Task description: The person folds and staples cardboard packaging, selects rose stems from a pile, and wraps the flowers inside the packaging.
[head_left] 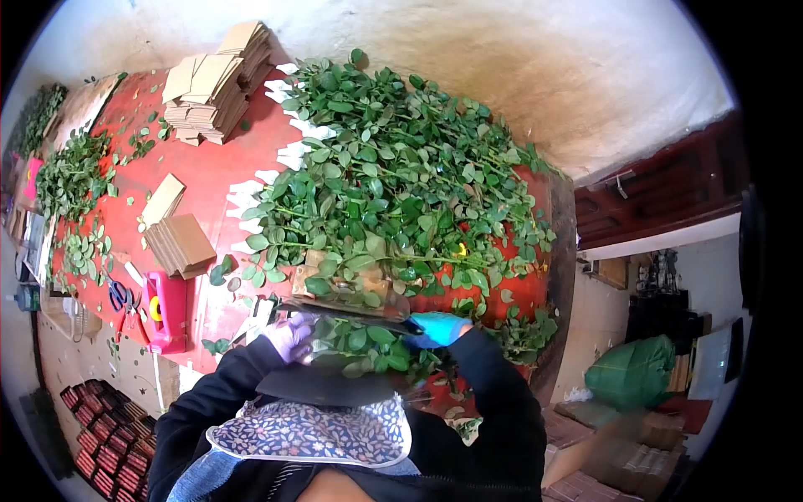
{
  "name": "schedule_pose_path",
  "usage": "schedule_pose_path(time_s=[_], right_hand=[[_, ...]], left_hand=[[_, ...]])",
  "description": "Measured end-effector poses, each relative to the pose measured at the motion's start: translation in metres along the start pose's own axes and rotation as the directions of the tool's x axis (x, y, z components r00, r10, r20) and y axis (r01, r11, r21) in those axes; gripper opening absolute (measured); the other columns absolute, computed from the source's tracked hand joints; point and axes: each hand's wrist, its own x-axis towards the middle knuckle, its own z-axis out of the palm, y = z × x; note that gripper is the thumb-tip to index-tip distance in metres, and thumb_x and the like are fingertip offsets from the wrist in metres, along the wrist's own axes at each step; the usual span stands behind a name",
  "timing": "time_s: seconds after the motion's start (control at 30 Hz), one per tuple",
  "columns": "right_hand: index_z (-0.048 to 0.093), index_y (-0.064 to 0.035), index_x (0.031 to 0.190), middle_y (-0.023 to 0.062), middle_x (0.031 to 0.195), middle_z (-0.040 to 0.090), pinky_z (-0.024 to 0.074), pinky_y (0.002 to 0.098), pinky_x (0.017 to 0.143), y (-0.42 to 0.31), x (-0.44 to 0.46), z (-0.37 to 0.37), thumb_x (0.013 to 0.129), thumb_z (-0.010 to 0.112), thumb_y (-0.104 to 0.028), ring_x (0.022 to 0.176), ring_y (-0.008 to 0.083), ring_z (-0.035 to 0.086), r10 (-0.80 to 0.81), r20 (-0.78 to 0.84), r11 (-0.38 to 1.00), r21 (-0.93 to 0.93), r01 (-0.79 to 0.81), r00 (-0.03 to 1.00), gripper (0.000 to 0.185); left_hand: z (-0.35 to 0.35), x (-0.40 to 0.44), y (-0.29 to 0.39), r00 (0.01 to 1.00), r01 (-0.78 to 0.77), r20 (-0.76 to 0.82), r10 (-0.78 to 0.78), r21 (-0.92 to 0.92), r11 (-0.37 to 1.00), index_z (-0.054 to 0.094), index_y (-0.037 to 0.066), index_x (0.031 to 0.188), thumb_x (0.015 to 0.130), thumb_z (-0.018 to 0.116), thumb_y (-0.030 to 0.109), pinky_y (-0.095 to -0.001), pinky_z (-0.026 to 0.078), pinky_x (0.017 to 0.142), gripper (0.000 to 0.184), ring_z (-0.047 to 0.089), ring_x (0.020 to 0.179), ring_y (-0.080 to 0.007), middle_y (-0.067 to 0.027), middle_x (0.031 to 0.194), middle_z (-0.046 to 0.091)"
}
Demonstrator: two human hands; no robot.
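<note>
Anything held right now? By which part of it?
A dark flat piece: the right grip has its right end. The left grip is at its left end; whether it holds can't be told.

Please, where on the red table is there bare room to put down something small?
The red table has a bare patch between the tall brown cardboard stack, the smaller brown cardboard stack and the white pointed pieces. It is crowded under the green leafy stems and around the pink block-shaped object.
</note>
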Motion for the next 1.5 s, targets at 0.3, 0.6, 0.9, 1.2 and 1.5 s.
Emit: schedule_pose_path(time_s=[0.3,0.6,0.9,1.2,1.5], right_hand=[[0.065,-0.008,0.107,0.0167,0.087,0.067,0.0498,0.0458,0.067,-0.033,0.174,-0.226,0.083,0.064,-0.014,0.078,0.0366,0.064,-0.391,-0.588,0.829,-0.559,-0.006,0.708,0.024],[0.059,-0.0085,0.112,0.0162,0.104,0.067,0.0461,0.0511,0.084,0.018,0.379,-0.279,0.086,0.055,-0.019,0.098,0.0358,0.063,0.187,-0.547,0.674,-0.533,-0.512,0.816,0.029],[0.057,-0.0143,0.118,0.0165,0.096,0.061,0.0495,0.0465,0.071,-0.04,0.254,-0.276,0.076,0.064,-0.01,0.086,0.0363,0.062,-0.252,-0.685,0.807,-0.539,-0.242,0.683,0.043],[0.058,-0.0063,0.123,0.008,0.112,0.065,0.0546,0.035,0.069,-0.048,0.186,-0.303,0.092,0.051,-0.003,0.091,0.0231,0.067,-0.346,-0.808,0.938,-0.286,0.196,0.477,0.032],[0.058,-0.006,0.117,0.0182,0.112,0.06,0.0516,0.0383,0.077,-0.111,0.168,-0.279,0.089,0.062,-0.018,0.092,0.0271,0.063,0.053,-0.755,0.987,0.14,0.082,0.653,0.031]], left_hand=[[-0.015,0.005,0.012,0.988,0.132,0.092,-0.125,-0.075,0.988,0.057,0.008,0.091,0.08,0.067,0.016,-0.0423,0.051,0.067,0.017,0.064,0.078,-0.032,-0.0113,0.08,0.063],[0.01,-0.003,-0.004,0.993,0.036,-0.109,-0.055,-0.168,0.985,0.063,0.012,0.106,0.078,0.067,0.01,-0.0389,0.053,0.071,0.029,0.065,0.087,-0.0298,-0.0117,0.098,0.064],[0.005,0.0,-0.005,0.984,0.171,0.09,-0.153,-0.248,0.954,0.065,0.011,0.106,0.084,0.065,0.021,-0.0406,0.052,0.075,0.025,0.064,0.09,-0.0338,-0.0129,0.096,0.066],[-0.004,0.001,0.005,0.999,0.047,-0.007,-0.047,0.008,0.999,0.06,0.007,0.103,0.08,0.068,0.02,-0.0404,0.052,0.076,0.027,0.062,0.088,-0.034,-0.014,0.108,0.059],[0.002,0.0,-0.001,0.999,-0.008,-0.036,0.006,-0.043,0.999,0.057,0.006,0.092,0.08,0.069,0.017,-0.0399,0.053,0.075,0.02,0.063,0.089,-0.0336,-0.016,0.125,0.053]])
